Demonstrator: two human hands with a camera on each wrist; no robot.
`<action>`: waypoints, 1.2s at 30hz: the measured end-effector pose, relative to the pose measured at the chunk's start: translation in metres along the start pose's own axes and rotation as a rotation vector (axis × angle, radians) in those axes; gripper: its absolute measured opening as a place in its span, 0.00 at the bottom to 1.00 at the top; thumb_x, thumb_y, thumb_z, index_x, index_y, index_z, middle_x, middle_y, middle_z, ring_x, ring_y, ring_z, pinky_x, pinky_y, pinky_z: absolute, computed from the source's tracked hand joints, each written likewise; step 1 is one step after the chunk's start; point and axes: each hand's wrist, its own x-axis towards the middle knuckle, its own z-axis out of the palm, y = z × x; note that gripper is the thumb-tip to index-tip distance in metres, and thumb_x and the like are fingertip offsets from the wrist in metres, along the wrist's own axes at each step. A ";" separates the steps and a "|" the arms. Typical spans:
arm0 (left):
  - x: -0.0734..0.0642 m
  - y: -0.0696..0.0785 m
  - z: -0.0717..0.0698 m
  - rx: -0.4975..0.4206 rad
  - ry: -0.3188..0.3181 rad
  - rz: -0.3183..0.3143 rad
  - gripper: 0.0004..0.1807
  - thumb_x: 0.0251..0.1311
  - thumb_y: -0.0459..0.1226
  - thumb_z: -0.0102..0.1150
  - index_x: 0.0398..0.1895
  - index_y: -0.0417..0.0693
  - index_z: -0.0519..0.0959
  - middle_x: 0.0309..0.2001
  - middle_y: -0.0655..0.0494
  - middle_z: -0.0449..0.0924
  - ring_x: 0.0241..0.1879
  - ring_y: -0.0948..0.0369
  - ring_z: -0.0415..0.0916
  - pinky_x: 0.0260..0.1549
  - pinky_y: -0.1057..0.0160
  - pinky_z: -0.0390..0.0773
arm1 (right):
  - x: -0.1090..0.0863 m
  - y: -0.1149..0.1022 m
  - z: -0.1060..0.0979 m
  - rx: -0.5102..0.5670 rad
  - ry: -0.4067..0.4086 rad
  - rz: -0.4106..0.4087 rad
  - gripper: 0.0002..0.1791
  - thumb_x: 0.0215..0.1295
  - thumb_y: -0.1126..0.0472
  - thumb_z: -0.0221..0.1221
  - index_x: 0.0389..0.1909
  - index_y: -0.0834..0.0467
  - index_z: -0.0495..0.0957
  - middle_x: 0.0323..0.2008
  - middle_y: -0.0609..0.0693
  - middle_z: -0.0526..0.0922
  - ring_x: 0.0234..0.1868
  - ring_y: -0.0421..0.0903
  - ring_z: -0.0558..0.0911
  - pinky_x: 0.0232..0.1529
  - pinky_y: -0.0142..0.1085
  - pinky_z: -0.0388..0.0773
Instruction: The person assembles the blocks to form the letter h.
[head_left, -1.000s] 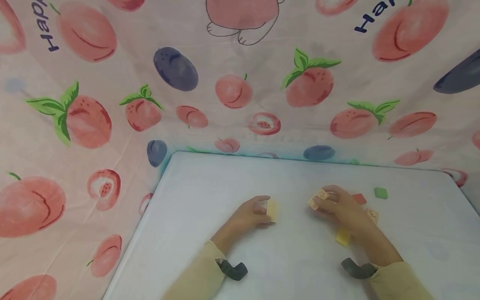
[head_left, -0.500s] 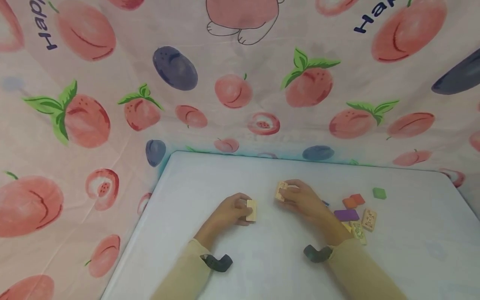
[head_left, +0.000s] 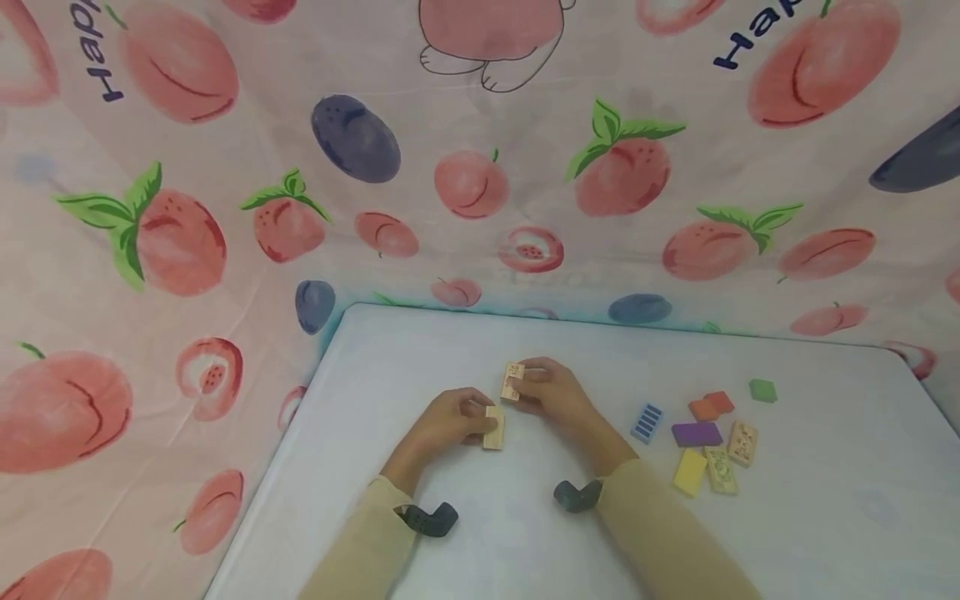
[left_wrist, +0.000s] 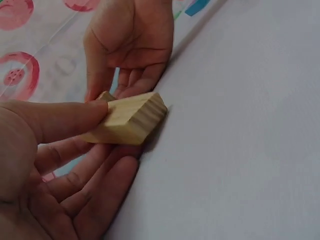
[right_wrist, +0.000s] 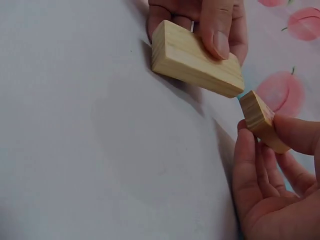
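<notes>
At the far left, the fruit-print cloth hangs beside the white table. Your left hand pinches the plain block, thumb on top and fingers below; this seems a light hold, leaving the block's far end uncovered. Its visible faces are bare wood; what is underneath is hidden. Just beyond it, toward the cloth, is the printed block, its marked face up under the thumb of your right hand. You pinch that one too, fingers beneath, likely so the near end sits free of your fingertips. The two blocks are just beside each other; whether they touch cannot be told.

To the right, other pieces lie loosely on the table, probably set aside there to leave your hands room. First comes the blue block, somewhat apart, then the yellow block nearer you, with the purple block above it. Farther off, the orange piece lies against the red piece. The green-printed tile is beside the yellow block, the red-printed tile just right of it, and the green piece lies apart at the far right.
</notes>
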 end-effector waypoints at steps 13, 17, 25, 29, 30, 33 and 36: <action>0.003 -0.007 -0.007 0.146 -0.013 0.077 0.20 0.57 0.47 0.72 0.48 0.48 0.80 0.29 0.61 0.86 0.29 0.63 0.78 0.35 0.62 0.75 | 0.012 0.002 0.011 -0.033 0.054 -0.015 0.26 0.60 0.61 0.72 0.59 0.58 0.77 0.53 0.59 0.83 0.42 0.46 0.87 0.42 0.38 0.87; 0.004 -0.008 -0.008 0.124 -0.023 0.087 0.19 0.58 0.46 0.72 0.47 0.48 0.80 0.28 0.61 0.85 0.28 0.63 0.77 0.35 0.63 0.75 | 0.014 0.003 0.011 -0.047 0.067 -0.029 0.27 0.60 0.61 0.73 0.59 0.59 0.77 0.51 0.59 0.84 0.41 0.45 0.88 0.41 0.37 0.87; 0.007 -0.013 -0.004 0.078 0.002 0.063 0.19 0.57 0.46 0.74 0.47 0.49 0.82 0.29 0.59 0.86 0.29 0.63 0.80 0.32 0.64 0.78 | 0.010 0.002 0.015 -0.129 0.126 -0.039 0.25 0.58 0.60 0.74 0.55 0.60 0.80 0.43 0.56 0.85 0.34 0.43 0.87 0.39 0.36 0.86; 0.010 -0.018 -0.003 0.071 0.017 0.061 0.19 0.56 0.47 0.75 0.47 0.49 0.83 0.27 0.57 0.85 0.25 0.63 0.82 0.28 0.65 0.80 | 0.010 0.002 0.017 -0.176 0.143 -0.047 0.24 0.57 0.59 0.74 0.54 0.60 0.81 0.42 0.56 0.85 0.32 0.42 0.86 0.37 0.35 0.86; 0.011 -0.019 -0.003 0.070 0.018 0.061 0.20 0.56 0.47 0.75 0.47 0.49 0.83 0.27 0.57 0.85 0.25 0.63 0.82 0.28 0.65 0.80 | 0.010 0.003 0.017 -0.184 0.146 -0.045 0.24 0.57 0.58 0.75 0.54 0.60 0.81 0.42 0.56 0.85 0.32 0.42 0.87 0.36 0.35 0.86; 0.010 -0.018 -0.003 0.062 0.014 0.058 0.20 0.56 0.47 0.75 0.47 0.48 0.83 0.26 0.57 0.85 0.25 0.63 0.83 0.28 0.65 0.80 | 0.011 0.003 0.017 -0.187 0.139 -0.039 0.24 0.57 0.58 0.75 0.54 0.60 0.80 0.42 0.56 0.86 0.33 0.43 0.87 0.36 0.36 0.87; 0.010 -0.018 -0.003 0.059 0.009 0.057 0.20 0.56 0.47 0.75 0.47 0.48 0.83 0.27 0.57 0.85 0.25 0.62 0.83 0.28 0.65 0.81 | 0.011 0.003 0.015 -0.181 0.129 -0.028 0.25 0.57 0.58 0.74 0.54 0.59 0.80 0.42 0.56 0.86 0.33 0.44 0.88 0.36 0.37 0.87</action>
